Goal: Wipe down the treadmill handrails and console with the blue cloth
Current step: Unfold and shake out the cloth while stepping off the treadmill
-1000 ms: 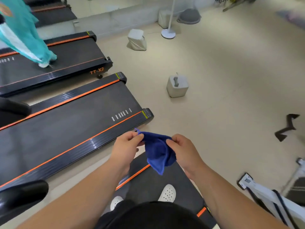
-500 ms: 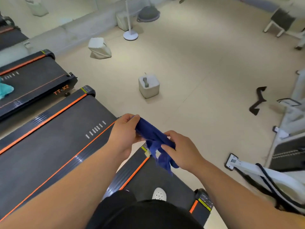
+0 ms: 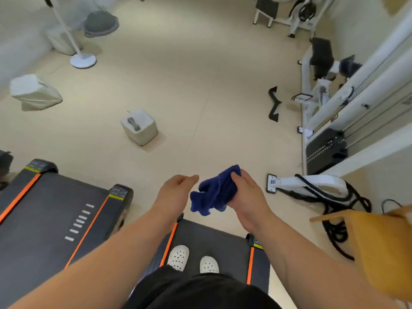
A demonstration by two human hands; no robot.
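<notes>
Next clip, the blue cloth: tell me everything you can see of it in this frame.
The blue cloth is dark blue with a soft, towel-like nap, bunched into a crumpled wad rather than spread flat. The right hand grips its right side, and loose folds hang down at the lower left. It is held in the air in front of the person, above the end of the treadmill deck they stand on. The left hand is close beside it, fingers relaxed; whether it touches the cloth cannot be told.

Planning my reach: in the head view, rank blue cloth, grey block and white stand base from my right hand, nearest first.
1. blue cloth, in the right hand.
2. grey block, floor ahead-left.
3. white stand base, far left.
</notes>
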